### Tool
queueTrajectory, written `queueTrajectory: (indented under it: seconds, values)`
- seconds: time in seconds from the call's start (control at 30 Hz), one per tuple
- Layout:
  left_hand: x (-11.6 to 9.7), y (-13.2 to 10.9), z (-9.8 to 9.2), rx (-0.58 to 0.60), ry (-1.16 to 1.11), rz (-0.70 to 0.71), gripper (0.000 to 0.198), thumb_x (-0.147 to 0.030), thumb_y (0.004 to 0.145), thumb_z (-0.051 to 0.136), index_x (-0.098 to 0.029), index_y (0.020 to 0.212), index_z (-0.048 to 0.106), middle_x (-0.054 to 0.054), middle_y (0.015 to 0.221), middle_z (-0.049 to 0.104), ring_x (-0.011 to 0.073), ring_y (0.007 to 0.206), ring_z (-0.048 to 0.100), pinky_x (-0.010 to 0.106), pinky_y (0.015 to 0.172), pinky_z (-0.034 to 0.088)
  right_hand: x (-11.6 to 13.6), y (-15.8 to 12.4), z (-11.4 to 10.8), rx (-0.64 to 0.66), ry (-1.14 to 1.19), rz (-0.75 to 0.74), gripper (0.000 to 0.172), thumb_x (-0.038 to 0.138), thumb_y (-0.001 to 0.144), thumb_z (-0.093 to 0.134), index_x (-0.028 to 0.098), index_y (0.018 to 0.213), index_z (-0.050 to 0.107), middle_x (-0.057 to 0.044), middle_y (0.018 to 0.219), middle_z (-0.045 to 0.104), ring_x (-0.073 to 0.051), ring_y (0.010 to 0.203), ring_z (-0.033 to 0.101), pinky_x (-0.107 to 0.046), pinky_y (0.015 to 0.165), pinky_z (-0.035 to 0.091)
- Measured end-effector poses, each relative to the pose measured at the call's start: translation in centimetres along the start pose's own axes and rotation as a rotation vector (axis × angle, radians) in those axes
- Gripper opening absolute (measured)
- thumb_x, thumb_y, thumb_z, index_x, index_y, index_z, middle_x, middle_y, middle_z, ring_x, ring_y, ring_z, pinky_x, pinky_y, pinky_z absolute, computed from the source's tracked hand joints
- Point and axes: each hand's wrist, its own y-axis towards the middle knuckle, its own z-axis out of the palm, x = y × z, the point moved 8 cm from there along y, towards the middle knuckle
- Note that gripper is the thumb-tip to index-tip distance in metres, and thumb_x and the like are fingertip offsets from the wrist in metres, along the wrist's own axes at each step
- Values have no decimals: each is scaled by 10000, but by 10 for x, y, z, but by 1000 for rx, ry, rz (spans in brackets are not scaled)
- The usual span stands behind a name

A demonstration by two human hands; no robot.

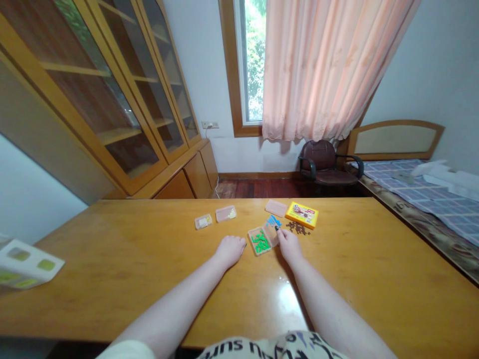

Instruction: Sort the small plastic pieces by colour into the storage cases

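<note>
My right hand (290, 247) is closed in a pinch on a small dark piece (277, 228), too small to name surely. It is over the right edge of an open clear plastic box (257, 253), whose lid half (272, 238) lies flat beside it. Green pieces (261, 243) fill the box, and small blue pieces (274, 221) lie just beyond the lid. Left of the box my left hand (230, 249) rests on the table, fingers curled in, with nothing visible in it. Brown pieces (298, 228) are scattered beyond my right hand.
A yellow box (302, 215) and a clear lid (276, 208) lie at the table's (142, 259) far side. Two small clear boxes, one with pale pieces (226, 214) and one with white contents (203, 221), stand farther left. A white carton (28, 264) is at the left edge.
</note>
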Motion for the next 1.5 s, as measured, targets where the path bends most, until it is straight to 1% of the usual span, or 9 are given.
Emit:
queueTrajectory:
  seconds: [0.17,0.4,0.6,0.77,1.03,1.13,1.27,1.4,1.5]
  values:
    - [-4,16,-19,-70,-60,-11,345,-314,938,312,-174,874,621,106,880,671,222,855,623,346,785,439,2,-1,2,11,4,-9,444,516,836,368,190,572,513,-13,541,548,-173,568,510,-254,538,318]
    - [-14,33,-30,-182,-537,-16,280,-276,909,357,-183,943,618,66,956,658,182,912,586,287,812,434,3,-2,1,-6,-15,-21,482,548,853,361,190,566,505,-5,530,531,-164,553,491,-250,528,310]
    - [38,23,-18,-315,-1013,-200,216,-304,823,454,-173,874,618,15,764,629,147,713,568,252,651,433,4,-2,1,4,-10,-18,496,560,850,365,187,566,528,-16,536,556,-165,551,497,-251,535,323]
    - [81,4,12,-410,-1567,-469,291,-453,709,578,-168,766,561,-74,507,433,70,423,383,180,431,258,5,-2,0,17,-15,-5,512,577,842,357,181,586,557,-35,556,588,-174,561,506,-262,551,339]
    - [97,-17,23,-486,-1799,-555,358,-542,772,519,-192,845,492,-126,473,217,52,374,304,166,432,290,9,-4,0,25,-76,-38,499,542,860,341,178,612,575,-41,586,605,-181,587,537,-260,547,340]
    - [96,-21,21,-460,-1890,-546,374,-551,829,474,-191,916,531,-110,473,271,60,388,348,174,453,351,11,-5,-1,19,-134,-60,481,503,873,336,169,693,632,-57,648,645,-189,620,563,-267,559,365]
    - [85,-18,15,-389,-1818,-440,577,-606,898,206,-194,1145,525,61,859,640,122,711,615,267,663,516,23,-11,1,-9,-230,-199,405,390,899,347,163,963,676,-103,908,702,-225,830,625,-302,700,446]
    - [62,-9,20,-242,-1601,-294,699,-620,891,95,-186,1385,333,161,1364,472,177,1121,571,327,905,484,46,-25,16,-24,-353,-454,395,297,912,377,154,1216,584,-135,1124,661,-246,993,614,-367,866,455]
    - [34,-7,19,-135,-1369,-42,802,-564,837,448,-192,1469,123,169,1487,291,222,1299,412,390,1058,355,55,-36,32,28,-424,-576,373,205,902,403,148,1227,578,-130,1076,685,-236,941,641,-374,844,480]
